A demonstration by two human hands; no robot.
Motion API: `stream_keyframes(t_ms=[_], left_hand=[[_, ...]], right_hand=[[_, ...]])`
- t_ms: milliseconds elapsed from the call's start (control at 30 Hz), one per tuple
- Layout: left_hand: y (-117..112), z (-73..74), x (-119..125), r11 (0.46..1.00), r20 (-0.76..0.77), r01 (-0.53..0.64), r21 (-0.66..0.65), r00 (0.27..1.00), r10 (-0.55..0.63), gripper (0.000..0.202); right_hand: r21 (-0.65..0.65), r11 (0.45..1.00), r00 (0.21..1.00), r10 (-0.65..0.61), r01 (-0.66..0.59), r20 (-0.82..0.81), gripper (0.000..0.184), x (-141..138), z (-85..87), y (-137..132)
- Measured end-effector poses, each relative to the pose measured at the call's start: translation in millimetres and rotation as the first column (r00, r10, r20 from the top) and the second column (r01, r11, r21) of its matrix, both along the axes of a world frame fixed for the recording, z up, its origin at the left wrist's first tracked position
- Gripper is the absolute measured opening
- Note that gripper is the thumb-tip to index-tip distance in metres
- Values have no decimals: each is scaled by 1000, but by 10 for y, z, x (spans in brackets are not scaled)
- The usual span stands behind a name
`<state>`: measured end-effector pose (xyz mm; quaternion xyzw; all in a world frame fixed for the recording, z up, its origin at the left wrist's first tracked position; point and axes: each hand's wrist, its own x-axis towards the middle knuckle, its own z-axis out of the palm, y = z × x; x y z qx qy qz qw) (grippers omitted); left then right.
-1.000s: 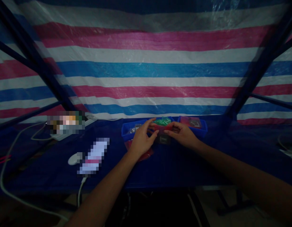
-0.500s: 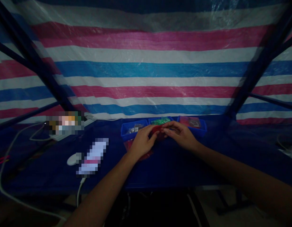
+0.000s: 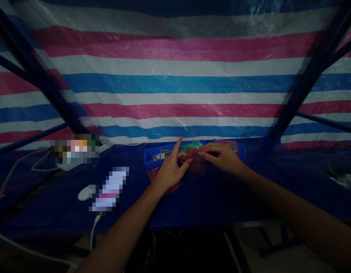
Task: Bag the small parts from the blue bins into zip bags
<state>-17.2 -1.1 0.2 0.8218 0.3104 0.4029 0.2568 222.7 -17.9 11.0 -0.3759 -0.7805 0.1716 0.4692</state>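
Note:
Both my hands meet over the dark blue table, just in front of a row of small blue bins. My left hand (image 3: 170, 170) pinches the left edge of a small red translucent bag (image 3: 198, 163), with its index finger sticking up. My right hand (image 3: 223, 157) grips the bag's top right edge with closed fingers. The bag hangs between the two hands. More red bags (image 3: 155, 175) lie flat on the table under my left wrist.
Three blue bins stand behind the hands: the left bin (image 3: 148, 159) holds metal parts, the middle holds green pieces (image 3: 192, 145), the right bin (image 3: 241, 148) holds red bags. A white cable (image 3: 93, 231), a white round object (image 3: 83, 193) and blurred items lie left. A striped tarp hangs behind.
The hands lifted the red bag slightly and it now hangs flat between them. My left index finger has risen. A dark item seen under the hands a second ago no longer shows.

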Motion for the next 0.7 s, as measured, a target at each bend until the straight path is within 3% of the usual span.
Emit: stream_keyframes(t_ms=[67, 133, 233, 333, 400, 500, 700], left_hand=[[52, -30, -2, 1000, 58, -20, 15, 998, 19, 82], [88, -47, -6, 998, 98, -42, 39, 994, 38, 80], [101, -53, -13, 997, 97, -54, 63, 994, 48, 78], [87, -45, -18, 996, 65, -54, 69, 997, 50, 77], [77, -32, -22, 996, 43, -63, 70, 997, 60, 74], [68, -7, -29, 994, 11, -75, 80, 997, 74, 68], [43, 23, -25, 990, -34, -81, 112, 996, 85, 59]], right_hand=[[43, 989, 990, -139, 139, -7, 18, 151, 92, 41], [107, 942, 948, -317, 317, -20, 24, 344, 186, 90], [204, 791, 808, -590, 577, 4, 26, 655, 271, 176], [141, 680, 666, -733, 719, 138, 23, 908, 254, 268], [67, 672, 613, -708, 738, 350, 24, 1020, 209, 322], [-53, 704, 602, -562, 708, 567, 27, 1111, 146, 374], [-206, 716, 656, -434, 667, 618, 47, 1132, 93, 376]])
